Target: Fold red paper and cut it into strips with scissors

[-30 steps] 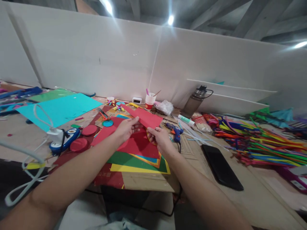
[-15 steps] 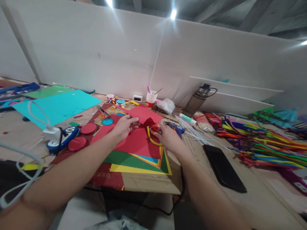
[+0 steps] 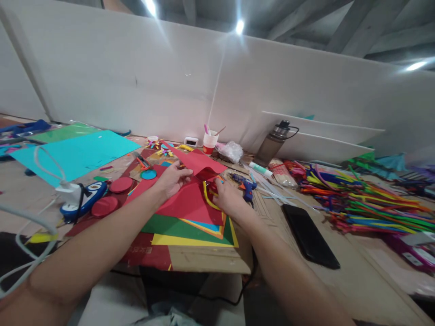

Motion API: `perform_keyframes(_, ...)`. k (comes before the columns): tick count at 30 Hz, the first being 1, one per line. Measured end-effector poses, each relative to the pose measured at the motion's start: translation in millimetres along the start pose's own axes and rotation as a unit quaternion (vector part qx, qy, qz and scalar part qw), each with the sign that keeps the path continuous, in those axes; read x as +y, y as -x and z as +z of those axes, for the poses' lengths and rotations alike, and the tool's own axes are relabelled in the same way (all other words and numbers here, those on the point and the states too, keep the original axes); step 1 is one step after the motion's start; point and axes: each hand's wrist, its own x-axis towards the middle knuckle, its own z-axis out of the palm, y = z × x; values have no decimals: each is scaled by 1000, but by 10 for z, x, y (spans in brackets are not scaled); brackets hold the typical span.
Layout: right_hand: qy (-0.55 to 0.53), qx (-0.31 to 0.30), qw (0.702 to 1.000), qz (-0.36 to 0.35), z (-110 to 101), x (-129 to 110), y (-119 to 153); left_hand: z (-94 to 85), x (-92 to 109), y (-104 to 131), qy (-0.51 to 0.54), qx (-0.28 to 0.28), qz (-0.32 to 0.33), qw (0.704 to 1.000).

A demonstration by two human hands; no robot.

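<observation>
My left hand (image 3: 174, 180) pinches the left edge of a raised red paper sheet (image 3: 200, 162), its fingers closed on it. The sheet is bent and lifted above more red paper (image 3: 190, 203). In my right hand (image 3: 229, 195) are scissors with yellow handles (image 3: 208, 195), at the near edge of the raised sheet; their blades are mostly hidden by the paper. Beneath the red paper lie green (image 3: 166, 225) and yellow sheets (image 3: 193, 240), with blue and orange edges showing, on a piece of cardboard (image 3: 217, 260).
To the right are a blue glue gun (image 3: 249, 189), a black phone (image 3: 309, 235) and colourful pipe cleaners (image 3: 367, 194). A bottle (image 3: 272, 145) and paper cup (image 3: 210, 141) stand behind. On the left are red discs (image 3: 104, 206), a blue-white power strip (image 3: 83, 201) and a turquoise sheet (image 3: 81, 151).
The raised red sheet has shifted, and its left part now stands up higher. My right hand and the scissors remain at its near edge. The whole view has moved slightly.
</observation>
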Motion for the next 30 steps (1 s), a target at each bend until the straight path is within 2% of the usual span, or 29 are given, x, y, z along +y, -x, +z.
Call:
perform_keyframes(3,-61,12,998,-7,-33,66,12,-52,81,-34,34,0,12,999)
perform_keyframes(6,-155,24,986,-60,-89,133,39,-126,178,-84,66,10,34,997)
perform_keyframes(8,-225,17,967,-119,-137,148,68,-176,234,-118,87,26,42,995)
perform_keyframes(13,-351,16,914,-201,-235,73,159,-267,347,-171,115,48,66,990)
perform_keyframes(15,-383,14,901,-203,-243,34,183,-287,385,-175,119,53,81,988)
perform_keyframes(21,-438,-31,886,-145,-192,-15,185,-286,425,-154,117,53,90,988)
perform_keyframes(26,-484,7,866,-125,-235,-45,181,-238,397,-113,101,45,73,991)
perform_keyframes(30,-456,11,874,-166,-301,-54,228,-194,378,-72,77,16,66,995)
